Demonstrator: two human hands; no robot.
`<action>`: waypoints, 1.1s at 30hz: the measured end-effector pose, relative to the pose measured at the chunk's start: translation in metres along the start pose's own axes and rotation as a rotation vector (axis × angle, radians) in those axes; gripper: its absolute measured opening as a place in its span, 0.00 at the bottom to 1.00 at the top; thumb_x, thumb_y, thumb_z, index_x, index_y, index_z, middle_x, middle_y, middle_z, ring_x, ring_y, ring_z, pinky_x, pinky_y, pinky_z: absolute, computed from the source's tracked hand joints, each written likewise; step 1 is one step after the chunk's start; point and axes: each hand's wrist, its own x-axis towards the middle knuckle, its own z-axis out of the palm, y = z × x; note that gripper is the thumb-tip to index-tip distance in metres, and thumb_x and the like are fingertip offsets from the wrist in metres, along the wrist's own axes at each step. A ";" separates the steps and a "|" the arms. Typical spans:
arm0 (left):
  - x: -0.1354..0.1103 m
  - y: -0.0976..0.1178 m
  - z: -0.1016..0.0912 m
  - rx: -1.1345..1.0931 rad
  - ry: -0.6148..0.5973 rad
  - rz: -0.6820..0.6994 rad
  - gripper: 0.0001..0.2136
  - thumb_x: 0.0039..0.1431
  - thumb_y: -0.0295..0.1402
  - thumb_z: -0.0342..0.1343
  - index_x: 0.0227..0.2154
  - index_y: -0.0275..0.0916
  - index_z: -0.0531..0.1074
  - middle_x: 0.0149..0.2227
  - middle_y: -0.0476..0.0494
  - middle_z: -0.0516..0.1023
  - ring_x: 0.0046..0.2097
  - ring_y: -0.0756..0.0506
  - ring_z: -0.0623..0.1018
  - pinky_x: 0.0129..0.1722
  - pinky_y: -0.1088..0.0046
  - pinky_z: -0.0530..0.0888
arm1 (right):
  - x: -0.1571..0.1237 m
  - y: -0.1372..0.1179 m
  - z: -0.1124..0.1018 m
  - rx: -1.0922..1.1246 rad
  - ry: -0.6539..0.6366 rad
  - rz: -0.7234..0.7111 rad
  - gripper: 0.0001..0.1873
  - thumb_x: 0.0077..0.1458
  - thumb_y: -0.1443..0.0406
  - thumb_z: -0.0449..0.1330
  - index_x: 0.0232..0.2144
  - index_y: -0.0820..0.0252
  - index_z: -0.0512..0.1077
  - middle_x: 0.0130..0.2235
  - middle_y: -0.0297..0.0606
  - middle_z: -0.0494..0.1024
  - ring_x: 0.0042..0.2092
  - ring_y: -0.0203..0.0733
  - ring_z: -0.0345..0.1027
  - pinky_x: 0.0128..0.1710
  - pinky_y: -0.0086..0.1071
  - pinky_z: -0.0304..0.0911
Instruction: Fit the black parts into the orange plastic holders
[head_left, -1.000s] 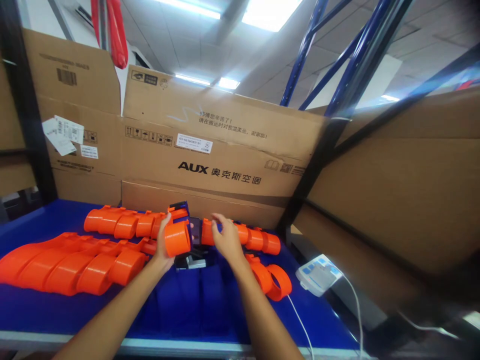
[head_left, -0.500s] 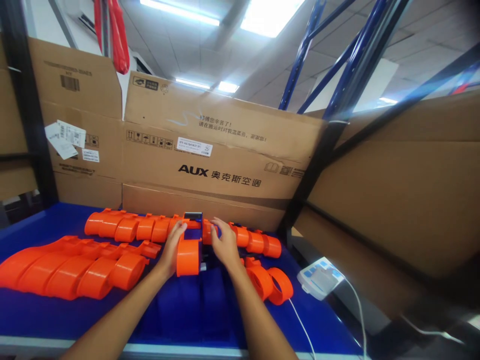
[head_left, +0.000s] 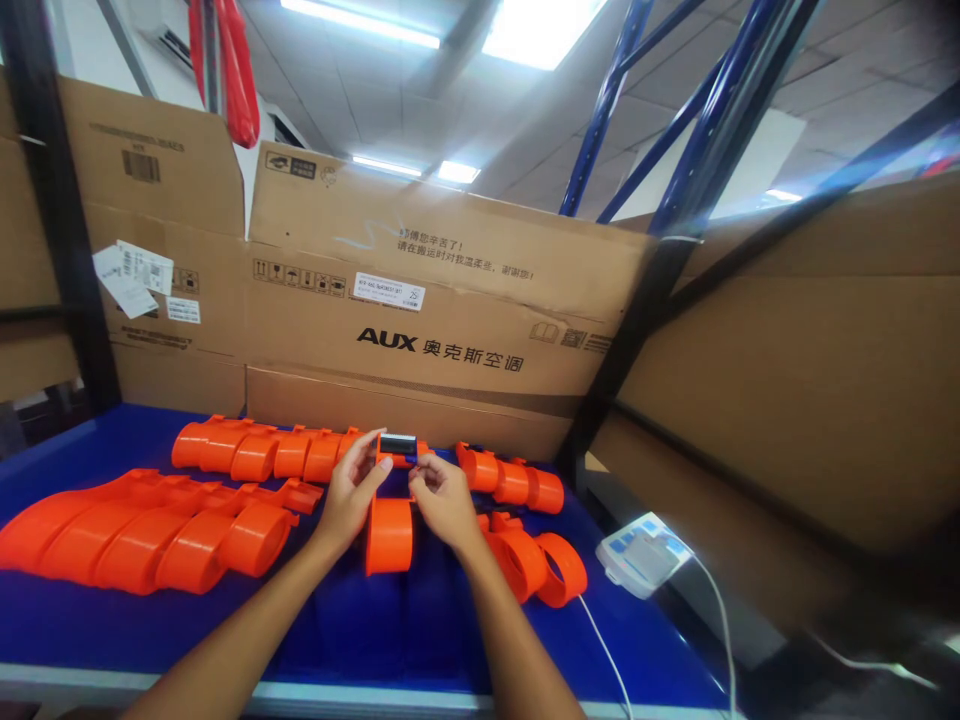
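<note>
Both hands hold one orange plastic piece (head_left: 389, 533) that stands on edge on the blue table (head_left: 420, 620), its ring end nearest me. My left hand (head_left: 351, 497) pinches its upper left side. My right hand (head_left: 441, 499) pinches the upper right, fingers curled. A small dark block with a pale strip (head_left: 397, 445) sits at the top of the piece, between my fingertips.
Rows of orange ring pieces lie at the left (head_left: 142, 535), behind (head_left: 262, 452) and at the right (head_left: 536, 565). A white power strip (head_left: 639, 552) with a cable lies at the right edge. Cardboard boxes (head_left: 450, 310) wall the back and right.
The orange piece came down from my raised left hand onto the table and turned ring-end toward me. Both hands closed in on its top, and the dark block now shows between my fingers.
</note>
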 end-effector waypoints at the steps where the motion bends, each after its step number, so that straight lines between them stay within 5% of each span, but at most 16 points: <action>1: -0.001 0.002 0.001 0.009 -0.001 0.000 0.23 0.50 0.35 0.68 0.51 0.42 0.76 0.52 0.38 0.80 0.55 0.37 0.77 0.55 0.62 0.73 | 0.000 0.000 0.000 -0.004 -0.003 -0.004 0.07 0.54 0.61 0.57 0.30 0.59 0.71 0.23 0.28 0.66 0.24 0.34 0.59 0.24 0.26 0.57; 17: -0.002 0.005 -0.001 0.085 -0.041 -0.012 0.30 0.50 0.39 0.68 0.58 0.42 0.73 0.53 0.39 0.80 0.56 0.36 0.77 0.57 0.59 0.72 | -0.004 -0.005 0.002 -0.130 0.053 -0.039 0.09 0.54 0.63 0.54 0.28 0.59 0.73 0.23 0.31 0.68 0.26 0.37 0.60 0.25 0.27 0.57; 26: -0.002 0.005 0.000 -0.090 -0.028 -0.082 0.25 0.52 0.39 0.67 0.54 0.41 0.75 0.56 0.39 0.78 0.58 0.37 0.75 0.57 0.65 0.71 | -0.003 0.003 0.008 -0.024 0.082 -0.008 0.12 0.52 0.64 0.54 0.36 0.61 0.75 0.25 0.31 0.71 0.26 0.35 0.61 0.28 0.27 0.59; 33: 0.005 0.003 -0.007 -0.349 -0.088 -0.230 0.29 0.53 0.40 0.67 0.58 0.39 0.71 0.43 0.40 0.83 0.37 0.43 0.82 0.38 0.69 0.78 | -0.005 -0.007 -0.005 -0.232 0.039 0.012 0.12 0.49 0.67 0.56 0.35 0.60 0.76 0.21 0.27 0.67 0.23 0.33 0.57 0.25 0.26 0.54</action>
